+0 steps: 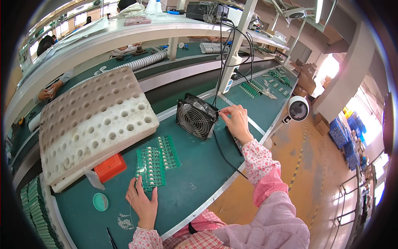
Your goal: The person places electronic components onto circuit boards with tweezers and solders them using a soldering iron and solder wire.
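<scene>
My left hand rests at the near end of several green circuit boards, its fingers and thumb spread apart at their lower edge. A thin wire-like line runs down beside this hand; I cannot tell whether it is held. Farther right, my right hand is closed in a pinch at the upper right corner of a black fan with a round wire guard. What lies between those fingertips is too small to make out. A black cable passes below the right hand toward the table's front edge.
A large foam block with holes stands left, beside an orange-red box. Nearer are a small green dish and dark tweezers. A metal post with hanging cables rises behind the fan; a white fan stands right.
</scene>
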The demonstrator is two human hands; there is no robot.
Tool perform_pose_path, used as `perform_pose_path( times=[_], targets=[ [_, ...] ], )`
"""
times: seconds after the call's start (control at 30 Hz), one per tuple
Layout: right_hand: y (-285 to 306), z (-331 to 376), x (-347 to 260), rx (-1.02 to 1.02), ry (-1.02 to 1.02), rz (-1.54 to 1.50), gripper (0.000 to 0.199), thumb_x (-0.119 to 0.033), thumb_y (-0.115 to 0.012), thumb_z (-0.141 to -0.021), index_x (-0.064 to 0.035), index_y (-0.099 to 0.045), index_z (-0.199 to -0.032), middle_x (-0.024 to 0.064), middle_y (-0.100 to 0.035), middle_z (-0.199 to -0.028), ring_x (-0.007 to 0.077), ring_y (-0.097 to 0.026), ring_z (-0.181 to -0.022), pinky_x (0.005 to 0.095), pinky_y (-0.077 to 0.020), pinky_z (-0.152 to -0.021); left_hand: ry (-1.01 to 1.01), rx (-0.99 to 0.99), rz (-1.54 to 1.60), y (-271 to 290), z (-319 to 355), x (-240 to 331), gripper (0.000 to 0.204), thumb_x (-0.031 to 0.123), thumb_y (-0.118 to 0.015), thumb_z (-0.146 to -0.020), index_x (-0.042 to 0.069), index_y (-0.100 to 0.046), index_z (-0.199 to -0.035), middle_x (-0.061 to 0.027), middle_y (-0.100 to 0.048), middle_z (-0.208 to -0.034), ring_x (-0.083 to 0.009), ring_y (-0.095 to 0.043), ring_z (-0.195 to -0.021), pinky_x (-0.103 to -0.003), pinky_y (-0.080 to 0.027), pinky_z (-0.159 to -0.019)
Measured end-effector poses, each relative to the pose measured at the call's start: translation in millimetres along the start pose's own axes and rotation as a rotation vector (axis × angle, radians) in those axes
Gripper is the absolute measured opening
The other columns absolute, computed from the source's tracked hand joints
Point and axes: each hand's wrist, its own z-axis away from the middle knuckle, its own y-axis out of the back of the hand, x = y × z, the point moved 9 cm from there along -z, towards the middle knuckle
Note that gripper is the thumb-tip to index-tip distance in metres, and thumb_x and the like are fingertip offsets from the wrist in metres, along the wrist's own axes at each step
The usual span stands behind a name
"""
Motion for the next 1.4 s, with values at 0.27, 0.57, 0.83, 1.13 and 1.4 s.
perform_pose_path(
  times=[0.27,0.57,0.83,1.13,1.4],
  targets=[
    [14,14,-9,0.034,0.034,-0.011,0.01,-0.02,-0.075,-0.081,-0.01,-0.074,-0.083,0.002,-0.062,-0.079,0.0228,-0.056,-0.087,0.0384,-0.0374,-0.082,-0.014,0.005,-0.012,2,1,2,0.07,0.02,-0.08,-0.079,0.006,-0.048,-0.139,-0.0169,-0.05,-0.136,-0.0349,-0.048,-0.124,-0.047,-0.034,-0.104],
    [27,23,0,-0.008,-0.031,0.008,0.012,-0.02,-0.074,-0.082,-0.0087,-0.074,-0.084,0.003,-0.064,-0.081,0.0223,-0.057,-0.09,0.0379,-0.0367,-0.087,-0.029,-0.004,-0.004,-1,0,1,0.066,0.027,-0.077,-0.083,0.005,-0.049,-0.138,-0.0198,-0.05,-0.135,-0.0357,-0.048,-0.122,-0.05,-0.034,-0.101],
    [32,24,-3,0.007,0.005,0.034,0.011,-0.019,-0.074,-0.082,-0.0082,-0.074,-0.083,0.0031,-0.063,-0.08,0.0214,-0.056,-0.087,0.038,-0.0365,-0.088,-0.02,-0.006,0.005,0,0,2,0.067,0.027,-0.078,-0.082,0.005,-0.049,-0.139,-0.0198,-0.05,-0.135,-0.0354,-0.048,-0.122,-0.049,-0.034,-0.102],
    [38,29,2,0.006,-0.006,0.046,0.011,-0.018,-0.075,-0.081,-0.0077,-0.073,-0.082,0.0028,-0.064,-0.081,0.0212,-0.056,-0.085,0.0377,-0.0364,-0.088,-0.027,-0.004,-0.013,-1,0,3,0.068,0.027,-0.078,-0.082,0.006,-0.048,-0.14,-0.0201,-0.049,-0.134,-0.036,-0.048,-0.121,-0.05,-0.034,-0.102],
    [49,31,-2,0.013,-0.019,0.053,0.01,-0.018,-0.073,-0.084,-0.0085,-0.071,-0.087,0.0026,-0.065,-0.083,0.0223,-0.057,-0.085,0.0378,-0.0381,-0.086,-0.023,0.022,-0.004,0,-1,4,0.069,0.022,-0.08,-0.078,0.007,-0.049,-0.139,-0.0189,-0.05,-0.136,-0.0372,-0.049,-0.122,-0.049,-0.035,-0.102]
  ],
)
